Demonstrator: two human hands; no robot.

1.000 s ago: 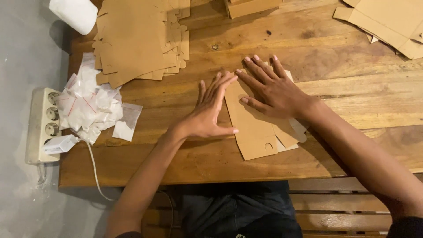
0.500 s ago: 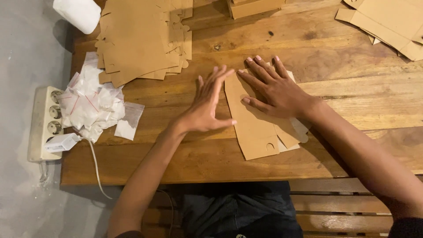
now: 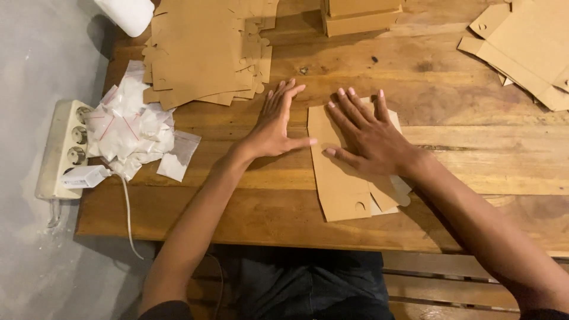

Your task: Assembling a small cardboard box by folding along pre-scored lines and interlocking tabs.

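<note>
Both hands (image 3: 323, 133) flat — cardboard (image 3: 341, 178) edge.

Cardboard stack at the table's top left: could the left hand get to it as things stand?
Probably yes: the left hand lies flat, holding nothing, just below the cardboard stack, with only bare table between.

Wooden plank table (image 3: 249, 219) with warm brown grain, lit softly from above. Grey concrete floor (image 3: 35, 53) at left, white power strip (image 3: 62, 148) lying there beside the table edge. Slatted wooden bench (image 3: 438, 284) beneath the near side.
</note>
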